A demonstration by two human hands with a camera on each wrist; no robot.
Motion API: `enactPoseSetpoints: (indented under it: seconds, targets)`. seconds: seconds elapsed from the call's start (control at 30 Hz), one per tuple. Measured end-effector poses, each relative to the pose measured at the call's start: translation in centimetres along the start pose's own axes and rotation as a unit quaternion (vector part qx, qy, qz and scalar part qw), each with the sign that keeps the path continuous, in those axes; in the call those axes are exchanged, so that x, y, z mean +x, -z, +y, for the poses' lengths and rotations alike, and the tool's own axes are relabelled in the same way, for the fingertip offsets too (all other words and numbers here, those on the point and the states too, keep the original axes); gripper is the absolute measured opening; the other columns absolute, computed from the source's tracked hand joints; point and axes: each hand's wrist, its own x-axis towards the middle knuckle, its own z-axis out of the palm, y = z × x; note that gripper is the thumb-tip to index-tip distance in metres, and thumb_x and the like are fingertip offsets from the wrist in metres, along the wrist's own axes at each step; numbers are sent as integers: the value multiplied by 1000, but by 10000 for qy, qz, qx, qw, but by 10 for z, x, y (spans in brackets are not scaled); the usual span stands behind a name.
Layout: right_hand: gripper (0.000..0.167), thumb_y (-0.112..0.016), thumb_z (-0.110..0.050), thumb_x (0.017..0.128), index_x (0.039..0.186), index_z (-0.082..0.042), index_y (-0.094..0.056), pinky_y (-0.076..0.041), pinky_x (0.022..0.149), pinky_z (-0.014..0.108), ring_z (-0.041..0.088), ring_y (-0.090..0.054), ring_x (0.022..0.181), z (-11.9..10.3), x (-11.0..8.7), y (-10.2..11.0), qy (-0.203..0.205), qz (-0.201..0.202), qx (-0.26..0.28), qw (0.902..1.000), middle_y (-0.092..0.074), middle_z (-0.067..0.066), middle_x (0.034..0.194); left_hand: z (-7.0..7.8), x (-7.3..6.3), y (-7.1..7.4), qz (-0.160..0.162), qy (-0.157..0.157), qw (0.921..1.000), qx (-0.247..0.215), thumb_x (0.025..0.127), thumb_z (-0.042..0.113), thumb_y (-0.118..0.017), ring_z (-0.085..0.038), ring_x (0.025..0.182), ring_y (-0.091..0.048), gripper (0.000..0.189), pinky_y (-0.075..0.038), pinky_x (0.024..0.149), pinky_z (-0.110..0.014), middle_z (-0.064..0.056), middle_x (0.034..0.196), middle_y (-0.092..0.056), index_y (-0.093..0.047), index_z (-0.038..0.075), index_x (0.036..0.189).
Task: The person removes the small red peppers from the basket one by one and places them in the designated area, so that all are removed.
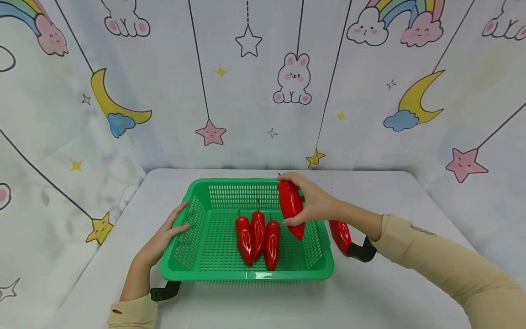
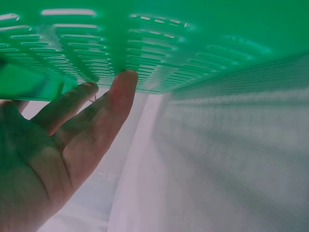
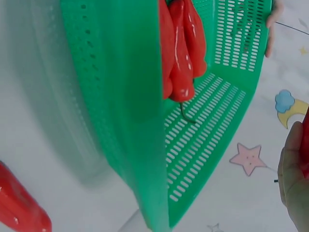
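Note:
A glossy red chili pepper [image 1: 290,201] with a dark stem is pinched between the thumb and fingers of my right hand [image 1: 314,198], over the right side of the green basket [image 1: 246,275]. Three more chili peppers [image 1: 271,244] lie side by side on the basket's floor. My left hand [image 1: 164,237] holds the basket's left rim, with digits over the edge; in the left wrist view its other fingertips [image 2: 126,79] reach the slotted wall from outside. At the right wrist view's edge, the hand and held pepper [image 3: 304,150] are partly cut off.
Outside the basket, another red chili pepper [image 1: 340,235] lies on the white table [image 1: 390,192] to the right, partly behind the right forearm and a black wrist device [image 1: 362,250]. A cartoon-printed curtain [image 1: 255,91] hangs behind the table.

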Motion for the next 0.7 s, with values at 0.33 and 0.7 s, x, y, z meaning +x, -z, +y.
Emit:
enactPoseSetpoints:
  seconds: [0.33,0.7]
  targets:
    - [86,-82,-17,62,134,-13,-35,-52,73,33,25,-44,111,9,-16,14,-77,198,-170,9996,-41,7,127,0,0,1,-31,7,10000,-27,98,23,-41,-39,130,-17,62,-35,90,-51,-11,151,3,-6,26,148]
    - [91,-84,-14,61,136,-9,-33,-52,73,36,31,-44,112,17,-32,29,-227,266,-120,9993,-42,11,126,0,0,0,-28,-25,10000,-24,98,22,-41,-38,131,-14,62,-31,92,-54,-10,151,4,-6,24,148]
